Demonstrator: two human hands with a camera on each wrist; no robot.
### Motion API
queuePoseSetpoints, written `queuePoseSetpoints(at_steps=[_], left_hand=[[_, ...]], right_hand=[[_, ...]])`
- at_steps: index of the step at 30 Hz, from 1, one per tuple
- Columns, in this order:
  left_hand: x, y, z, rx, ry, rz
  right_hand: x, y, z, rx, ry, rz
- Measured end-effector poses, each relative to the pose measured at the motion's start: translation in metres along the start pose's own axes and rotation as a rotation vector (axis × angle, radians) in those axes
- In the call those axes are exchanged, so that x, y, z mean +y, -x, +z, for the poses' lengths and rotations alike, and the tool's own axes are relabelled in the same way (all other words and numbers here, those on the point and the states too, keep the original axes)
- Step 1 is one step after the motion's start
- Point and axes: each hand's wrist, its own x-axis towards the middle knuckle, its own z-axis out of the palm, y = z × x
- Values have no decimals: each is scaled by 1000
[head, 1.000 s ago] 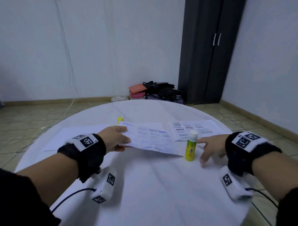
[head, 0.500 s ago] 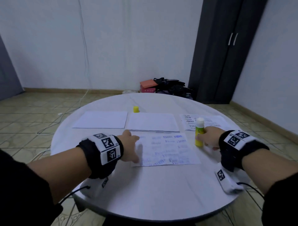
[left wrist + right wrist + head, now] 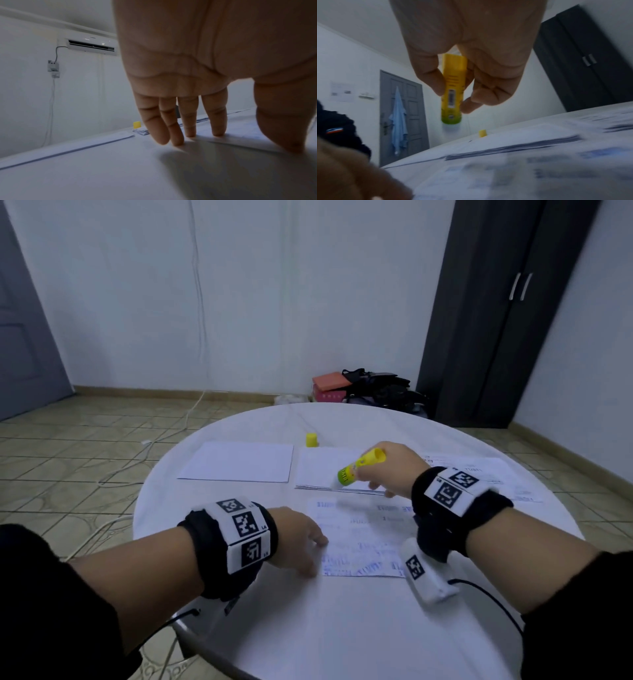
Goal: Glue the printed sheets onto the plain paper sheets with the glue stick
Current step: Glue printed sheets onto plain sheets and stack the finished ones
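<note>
- Right grip [image 3: 385, 470]: fingers and thumb curl round the yellow glue stick [image 3: 359, 469], pinching its barrel mid-length; it is held in the air, tilted, with the pale glue end pointing down toward the papers.
- From the right wrist view the glue stick [image 3: 453, 88] hangs clear of the tabletop; whether its tip touches any paper is hard to tell, as that view is blurred.
- Left grip [image 3: 298, 539]: fingers straight and spread, pressing flat on the left edge of the printed sheet [image 3: 363, 539]; the left wrist view shows the fingertips [image 3: 217, 129] resting on that paper.
- That printed sheet lies nearest the person, text faint as if seen through the paper.
- Just behind it lies a stack of plain paper sheets [image 3: 318, 470]; a single plain sheet [image 3: 239, 462] lies to the left of the stack.
- More printed sheets [image 3: 493, 474] lie at the right, beyond the right wrist.
- A small yellow cap [image 3: 311, 440] stands upright on the round white tabletop [image 3: 342, 628], just behind the plain stack.
</note>
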Motion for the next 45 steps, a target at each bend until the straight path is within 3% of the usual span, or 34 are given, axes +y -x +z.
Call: queuePoseSetpoints(at_steps=[12, 26, 29, 34, 39, 45], left_hand=[[-1, -5, -1, 4, -66, 30], [4, -21, -19, -69, -130, -63], [-2, -19, -20, -98, -63, -103], [-6, -13, -19, -76, -23, -120], [-3, -10, -21, -40, 9, -84], [-1, -6, -23, -72, -19, -60]], right_hand=[[-25, -33, 42, -176, 312, 52], [44, -6, -45, -14, 450, 329], [41, -3, -47, -21, 438, 263], [12, 2, -25, -94, 260, 28], [-19, 11, 14, -243, 424, -112], [-27, 21, 40, -286, 531, -247]])
